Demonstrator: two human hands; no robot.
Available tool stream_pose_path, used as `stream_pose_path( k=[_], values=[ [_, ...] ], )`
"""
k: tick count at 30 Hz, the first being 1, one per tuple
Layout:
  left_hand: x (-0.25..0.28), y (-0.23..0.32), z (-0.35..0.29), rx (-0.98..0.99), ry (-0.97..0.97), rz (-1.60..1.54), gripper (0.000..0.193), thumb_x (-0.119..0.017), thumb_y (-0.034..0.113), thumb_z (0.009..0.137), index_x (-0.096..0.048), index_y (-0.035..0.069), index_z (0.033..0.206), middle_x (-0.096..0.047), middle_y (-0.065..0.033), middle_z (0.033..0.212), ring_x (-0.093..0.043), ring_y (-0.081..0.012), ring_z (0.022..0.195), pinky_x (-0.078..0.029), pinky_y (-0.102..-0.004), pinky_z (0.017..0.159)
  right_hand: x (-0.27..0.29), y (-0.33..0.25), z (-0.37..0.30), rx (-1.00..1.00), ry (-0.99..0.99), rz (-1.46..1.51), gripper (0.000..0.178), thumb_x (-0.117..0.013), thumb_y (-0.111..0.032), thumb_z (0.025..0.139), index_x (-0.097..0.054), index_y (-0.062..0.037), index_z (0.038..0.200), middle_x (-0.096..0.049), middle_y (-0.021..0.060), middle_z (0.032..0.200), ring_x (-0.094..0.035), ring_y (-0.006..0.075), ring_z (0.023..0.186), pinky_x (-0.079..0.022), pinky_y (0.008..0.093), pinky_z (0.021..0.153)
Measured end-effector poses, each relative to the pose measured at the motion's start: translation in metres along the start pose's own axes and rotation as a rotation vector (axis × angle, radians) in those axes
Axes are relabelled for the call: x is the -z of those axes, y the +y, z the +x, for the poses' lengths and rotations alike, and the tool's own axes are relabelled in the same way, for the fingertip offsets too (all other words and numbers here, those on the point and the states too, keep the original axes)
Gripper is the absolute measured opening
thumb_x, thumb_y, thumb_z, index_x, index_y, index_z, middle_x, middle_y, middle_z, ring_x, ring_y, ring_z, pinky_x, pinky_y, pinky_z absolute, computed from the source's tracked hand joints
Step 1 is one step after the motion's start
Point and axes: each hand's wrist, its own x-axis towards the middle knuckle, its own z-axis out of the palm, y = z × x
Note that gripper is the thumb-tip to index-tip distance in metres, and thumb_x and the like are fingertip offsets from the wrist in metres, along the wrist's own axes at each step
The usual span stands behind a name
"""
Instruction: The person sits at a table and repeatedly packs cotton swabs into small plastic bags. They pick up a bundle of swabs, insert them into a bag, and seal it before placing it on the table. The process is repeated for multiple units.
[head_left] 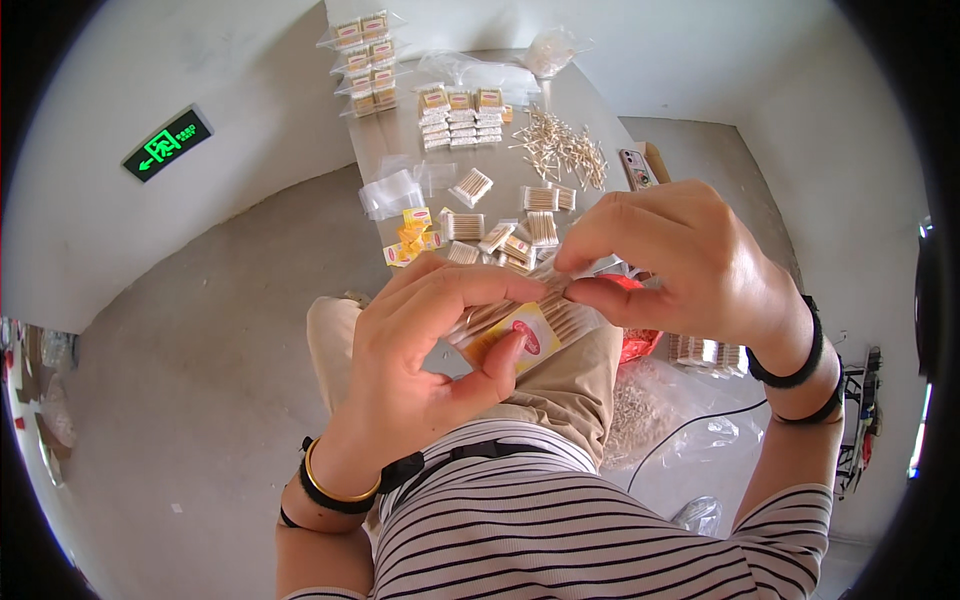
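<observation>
A clear plastic packet of cotton swabs [572, 318] is held up above my lap, between both hands. On its front lies a yellow and white label card [538, 338] with a red oval. My left hand [415, 335] grips the packet's left side, thumb on the card and index finger along the top edge. At the upper right, my right hand [685, 262] pinches the clear plastic between thumb and index finger. Just beyond, on the table, lie small bundles of swabs [464, 226] and a little pile of yellow cards [413, 240].
The metal table [400, 135] carries loose swabs [560, 148], stacked white packs [462, 125], flat clear bags [392, 193] and a phone [638, 170]. Wrapped packs [366, 62] rise at the far left corner. Right of my lap are a red bag [640, 340], more bundles [708, 354] and a large clear bag [640, 410].
</observation>
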Motion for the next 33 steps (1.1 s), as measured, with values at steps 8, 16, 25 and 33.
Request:
stream_pose_path(
  k=[8, 16, 25, 33],
  values=[
    [0.001, -0.002, 0.0, 0.032, 0.007, -0.049, 0.034, -0.076, -0.004, 0.073, -0.073, 0.005, 0.106, -0.073, -0.0033, 0.1, -0.061, -0.0167, 0.08, -0.052, -0.0284, 0.069, -0.003, 0.0, -0.002, 0.077, 0.048, -0.107, 0.029, -0.083, 0.0, 0.072, -0.067, -0.0041, 0.096, -0.071, 0.008, 0.083, -0.07, 0.0235, 0.066, -0.052, 0.0318, 0.055],
    [0.004, -0.005, -0.004, 0.074, 0.025, -0.125, 0.034, -0.076, -0.004, 0.076, -0.072, 0.003, 0.109, -0.071, -0.0067, 0.1, -0.065, -0.0151, 0.085, -0.053, -0.027, 0.077, 0.001, 0.0, 0.0, 0.026, 0.064, 0.065, 0.032, -0.083, 0.0, 0.074, -0.071, -0.0037, 0.104, -0.074, 0.0098, 0.09, -0.074, 0.0237, 0.074, -0.057, 0.0312, 0.061],
    [0.004, -0.005, -0.003, 0.058, 0.008, -0.101, 0.034, -0.075, -0.004, 0.075, -0.071, 0.001, 0.109, -0.073, -0.0077, 0.105, -0.065, -0.0161, 0.088, -0.052, -0.0278, 0.081, 0.003, 0.0, -0.002, 0.011, 0.048, 0.077, 0.032, -0.083, -0.002, 0.076, -0.072, -0.0039, 0.106, -0.075, 0.0104, 0.094, -0.074, 0.0239, 0.077, -0.059, 0.0306, 0.063],
    [0.001, -0.007, -0.004, 0.103, 0.042, -0.209, 0.034, -0.075, -0.003, 0.079, -0.069, 0.001, 0.112, -0.073, -0.0072, 0.105, -0.065, -0.014, 0.09, -0.051, -0.0275, 0.084, -0.004, 0.004, -0.004, 0.088, 0.118, -0.024, 0.03, -0.083, -0.001, 0.076, -0.072, -0.0031, 0.104, -0.074, 0.0101, 0.09, -0.072, 0.0222, 0.071, -0.057, 0.0302, 0.06]
  ],
)
